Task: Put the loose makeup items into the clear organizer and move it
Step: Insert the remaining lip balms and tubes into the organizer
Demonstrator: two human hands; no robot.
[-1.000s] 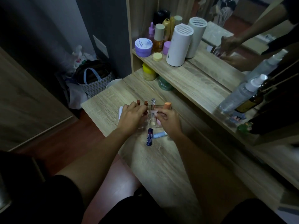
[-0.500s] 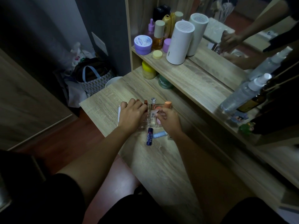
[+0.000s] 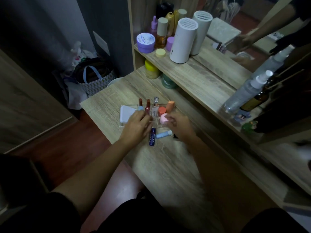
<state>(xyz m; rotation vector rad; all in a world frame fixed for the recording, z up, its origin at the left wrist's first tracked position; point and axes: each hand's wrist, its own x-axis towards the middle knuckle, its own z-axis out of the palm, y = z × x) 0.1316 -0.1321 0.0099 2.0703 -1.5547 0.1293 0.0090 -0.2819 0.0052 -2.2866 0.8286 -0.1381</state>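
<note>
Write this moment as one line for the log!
left hand: at organizer front, empty | right hand: by pink round case, grip unclear | blue tube and pale stick: loose on desk

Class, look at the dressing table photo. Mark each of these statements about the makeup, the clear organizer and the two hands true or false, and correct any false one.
1. The dark blue Nivea stick lies on the table outside the clear organizer. True.
2. The right hand holds the spray bottle. False: it is at the organizer, by the pink round item.
3. The light blue tube stands upright in the organizer. False: it lies on the table beside the Nivea stick.
4. The left hand is at the organizer's near edge. True.
</note>
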